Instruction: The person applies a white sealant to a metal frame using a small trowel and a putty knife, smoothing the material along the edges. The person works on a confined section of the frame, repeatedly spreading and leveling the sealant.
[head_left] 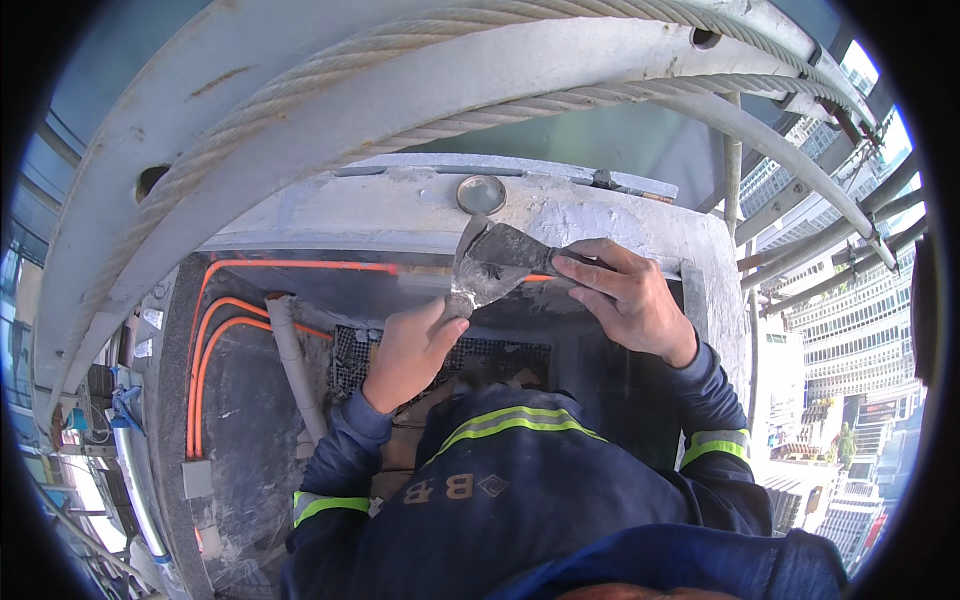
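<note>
A putty knife (492,262) with a wide, grey-smeared blade is held up between my two hands, over a recess below a pale ledge. My right hand (632,300) grips its dark handle, with the fingers and thumb closed round it. My left hand (412,345) is closed at the lower corner of the blade, thumb and fingers pinched there. Whether a small scrap also sits between those fingers is too small to tell. Just beyond the blade, a round shallow glass-like disc (481,194) rests on the ledge (400,205).
A white beam (330,100) with thick twisted rope (520,105) arches across the top. Orange conduits (200,350) run along the recess's left wall, beside a pale pipe (297,370). Black mesh (355,355) lies below. Scaffold poles (790,165) stand right, with buildings far below.
</note>
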